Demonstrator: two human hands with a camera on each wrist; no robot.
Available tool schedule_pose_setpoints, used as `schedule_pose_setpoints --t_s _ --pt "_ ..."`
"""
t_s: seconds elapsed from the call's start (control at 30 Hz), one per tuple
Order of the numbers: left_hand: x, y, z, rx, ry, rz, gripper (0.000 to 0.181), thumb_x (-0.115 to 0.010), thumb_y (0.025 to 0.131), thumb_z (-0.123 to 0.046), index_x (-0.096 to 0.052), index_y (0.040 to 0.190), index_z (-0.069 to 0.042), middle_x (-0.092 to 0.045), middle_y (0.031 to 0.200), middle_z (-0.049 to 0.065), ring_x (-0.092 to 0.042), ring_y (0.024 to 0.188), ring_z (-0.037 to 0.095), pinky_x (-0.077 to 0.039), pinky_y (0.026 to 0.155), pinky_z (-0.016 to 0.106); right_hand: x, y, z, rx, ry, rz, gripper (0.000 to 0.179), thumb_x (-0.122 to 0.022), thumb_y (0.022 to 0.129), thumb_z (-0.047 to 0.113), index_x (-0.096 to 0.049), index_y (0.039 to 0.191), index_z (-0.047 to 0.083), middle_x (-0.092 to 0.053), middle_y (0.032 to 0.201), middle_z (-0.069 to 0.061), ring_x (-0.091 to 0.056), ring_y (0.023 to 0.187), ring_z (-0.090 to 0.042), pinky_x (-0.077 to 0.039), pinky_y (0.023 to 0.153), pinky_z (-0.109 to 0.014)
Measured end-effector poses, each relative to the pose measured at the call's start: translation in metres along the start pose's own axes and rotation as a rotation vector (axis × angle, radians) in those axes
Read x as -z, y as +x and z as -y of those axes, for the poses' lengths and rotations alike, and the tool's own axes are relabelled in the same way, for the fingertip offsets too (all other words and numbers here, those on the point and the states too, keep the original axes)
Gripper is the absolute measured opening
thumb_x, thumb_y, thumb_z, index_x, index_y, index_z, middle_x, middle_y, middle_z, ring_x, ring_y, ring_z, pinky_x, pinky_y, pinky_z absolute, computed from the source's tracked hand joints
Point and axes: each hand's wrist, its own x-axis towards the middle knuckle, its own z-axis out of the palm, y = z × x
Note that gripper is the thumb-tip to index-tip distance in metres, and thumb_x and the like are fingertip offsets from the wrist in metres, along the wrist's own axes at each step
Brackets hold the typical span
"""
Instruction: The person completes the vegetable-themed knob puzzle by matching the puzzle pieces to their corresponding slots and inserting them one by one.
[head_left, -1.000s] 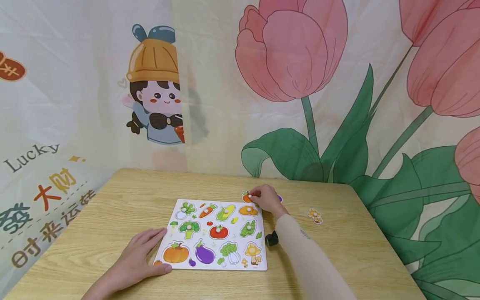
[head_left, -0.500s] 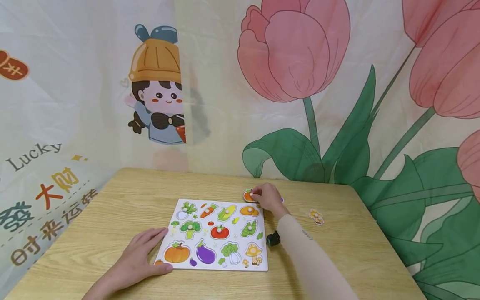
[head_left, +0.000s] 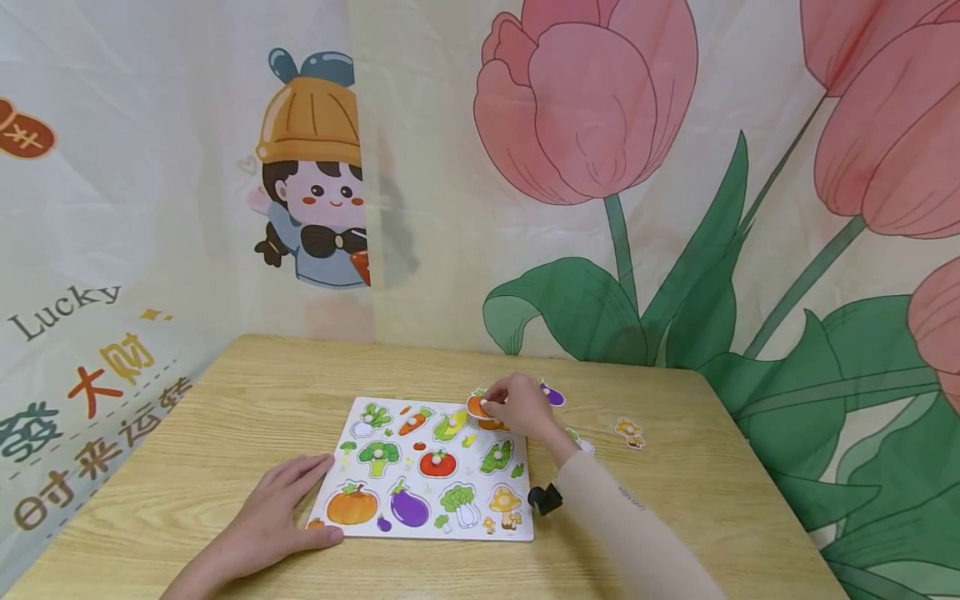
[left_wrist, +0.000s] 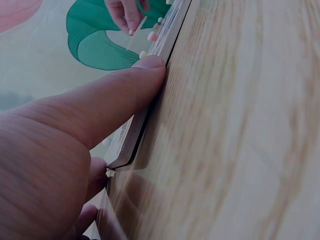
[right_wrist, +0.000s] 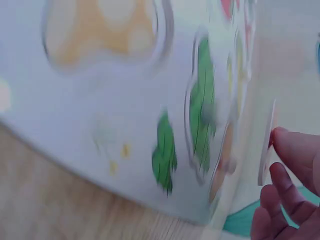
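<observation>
On the pale wooden table (head_left: 225,433) lies a white rectangular vegetable puzzle board (head_left: 431,467), its pieces printed with a carrot, corn, broccoli, a tomato, a pumpkin, an aubergine, cabbage and a mushroom, most bearing a small white knob. The right hand (head_left: 517,408) is over the board's far right corner, its fingers pinching the knob of a small orange vegetable puzzle piece (head_left: 476,406), which hangs just above the board near the corn picture. In the right wrist view the picture is blurred, but the fingertips (right_wrist: 292,150) show holding a thin piece edge-on beside the board. A beige sleeve (head_left: 622,533) covers that forearm, with a small black wrist-mounted device (head_left: 544,498) at its side.

The left hand (head_left: 273,521) rests flat with straight fingers on the board's near left corner; the left wrist view shows its thumb (left_wrist: 125,95) pressed against the board's edge, gripping nothing.

Loose on the table beyond the board are a purple aubergine-shaped piece (head_left: 553,394), a small yellow mushroom-shaped piece (head_left: 630,432) well to the right, and a green-and-white piece (head_left: 579,439) partly hidden by the right wrist.

The printed cloth backdrop (head_left: 750,208) shows large pink tulips and a cartoon child in an orange hat (head_left: 311,175). On its left part the word "Lucky" (head_left: 63,312) can be read, with Chinese characters below it, among them "大财" and "时来运转".
</observation>
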Motion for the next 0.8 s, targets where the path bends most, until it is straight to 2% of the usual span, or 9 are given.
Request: schedule_pose_setpoints --t_s 0.23,0.43,0.53,0.8 --pt "0.002 -0.001 -0.001 0.007 -0.002 0.005 0.107 -0.088 0.077 -0.063 -0.051 0.157 -0.004 -0.048 0.159 0.014 -0.032 0.145 0.045 -0.036 0.108 0.073 -0.009 -0.028 0.018 0.046 0.026 0.018 0.007 -0.082 0.096 0.022 -0.082 0.094 0.015 -0.065 0.087 0.006 -0.056 0.083 -0.015 -0.047 0.068 -0.027" --pt "0.002 -0.001 0.000 0.010 -0.015 0.008 0.107 -0.089 0.077 -0.062 -0.050 0.158 -0.005 -0.048 0.160 0.014 -0.031 0.147 0.045 -0.036 0.108 0.074 -0.022 -0.050 0.035 0.047 0.051 0.031 0.008 -0.084 0.094 0.023 -0.082 0.090 0.017 -0.062 0.083 0.007 -0.054 0.081 -0.014 -0.044 0.067 -0.027" --pt "0.002 -0.001 0.000 0.011 -0.014 0.008 0.107 -0.089 0.076 -0.062 -0.050 0.158 -0.005 -0.048 0.159 0.014 -0.031 0.147 0.045 -0.036 0.108 0.073 -0.031 -0.057 0.041 0.047 0.073 0.048 0.008 -0.085 0.094 0.023 -0.082 0.088 0.018 -0.062 0.082 0.009 -0.053 0.078 -0.011 -0.044 0.064 -0.026" --pt "0.001 -0.001 0.000 0.008 -0.014 0.011 0.107 -0.089 0.077 -0.063 -0.050 0.158 -0.004 -0.048 0.160 0.014 -0.030 0.147 0.046 -0.035 0.108 0.074 -0.053 -0.072 0.058 0.110 0.133 0.085 0.006 -0.086 0.092 0.020 -0.083 0.087 0.017 -0.063 0.074 0.013 -0.051 0.068 -0.004 -0.042 0.059 -0.022"
